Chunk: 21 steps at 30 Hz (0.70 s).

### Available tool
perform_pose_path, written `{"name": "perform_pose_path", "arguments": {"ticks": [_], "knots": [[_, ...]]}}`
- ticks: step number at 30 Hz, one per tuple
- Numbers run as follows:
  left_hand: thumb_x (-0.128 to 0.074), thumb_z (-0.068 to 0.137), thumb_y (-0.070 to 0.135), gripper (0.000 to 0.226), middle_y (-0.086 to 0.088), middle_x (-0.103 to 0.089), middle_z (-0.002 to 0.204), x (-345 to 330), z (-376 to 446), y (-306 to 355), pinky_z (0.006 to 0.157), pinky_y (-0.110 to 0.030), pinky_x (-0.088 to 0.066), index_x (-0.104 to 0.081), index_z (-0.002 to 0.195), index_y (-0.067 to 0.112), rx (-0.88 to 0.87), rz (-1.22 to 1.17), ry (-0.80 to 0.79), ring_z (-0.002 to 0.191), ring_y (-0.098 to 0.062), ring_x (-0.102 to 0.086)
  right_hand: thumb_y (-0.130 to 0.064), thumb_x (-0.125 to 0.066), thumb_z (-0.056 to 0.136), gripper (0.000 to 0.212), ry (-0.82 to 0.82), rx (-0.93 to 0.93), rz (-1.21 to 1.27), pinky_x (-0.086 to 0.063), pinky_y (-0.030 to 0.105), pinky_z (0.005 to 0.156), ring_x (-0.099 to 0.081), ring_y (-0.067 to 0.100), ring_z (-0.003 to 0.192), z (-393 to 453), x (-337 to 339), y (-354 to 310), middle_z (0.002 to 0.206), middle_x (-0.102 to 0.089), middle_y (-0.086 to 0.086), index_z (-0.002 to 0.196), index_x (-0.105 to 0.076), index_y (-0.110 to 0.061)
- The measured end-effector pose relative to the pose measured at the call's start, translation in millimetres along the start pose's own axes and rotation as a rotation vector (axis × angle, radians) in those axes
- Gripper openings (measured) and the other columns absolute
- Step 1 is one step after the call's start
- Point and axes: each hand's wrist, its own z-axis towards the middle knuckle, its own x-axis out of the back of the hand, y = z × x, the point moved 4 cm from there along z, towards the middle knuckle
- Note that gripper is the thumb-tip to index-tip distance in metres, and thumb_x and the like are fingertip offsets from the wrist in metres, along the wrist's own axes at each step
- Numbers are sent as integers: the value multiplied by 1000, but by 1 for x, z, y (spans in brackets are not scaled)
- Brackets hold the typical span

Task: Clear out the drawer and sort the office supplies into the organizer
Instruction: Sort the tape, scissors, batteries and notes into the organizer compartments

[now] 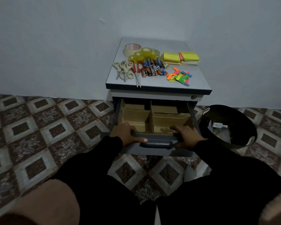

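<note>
Neon sticky flags (179, 76), brown cardboard organizer (152, 118), diamond-patterned floor (39, 127).

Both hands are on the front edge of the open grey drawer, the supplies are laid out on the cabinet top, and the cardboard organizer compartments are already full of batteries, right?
Not quite. In the head view the brown cardboard organizer in the open grey drawer shows bare compartments; the batteries lie on the grey cabinet top. Left hand and right hand do grip the front edge.

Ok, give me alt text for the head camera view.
Both hands, left hand and right hand, grip the front edge of an open drawer holding an empty cardboard organizer. On the cabinet top lie tape rolls, scissors, batteries and sticky notes.
</note>
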Motion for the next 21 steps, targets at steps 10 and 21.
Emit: {"name": "perform_pose_path", "arguments": {"ticks": [10,21], "knots": [[-42,77,77,64,0,-56,107,-10,-31,6,91,-32,-33,-55,110,25,-75,267,-25,102,-19,-51,-48,-68,78,68,-197,-8,281,-37,22,90,-52,21,117,-21,-10,3,131,-53,5,134,-45,-17],[5,36,101,117,7,-56,103,-18,-77,3,78,-24,-31,-57,98,25,-250,252,5,98,-13,-52,-52,-59,84,59,-155,161,221,-31,18,74,-53,20,112,-73,-27,-12,126,-56,3,132,-44,-20]]}}
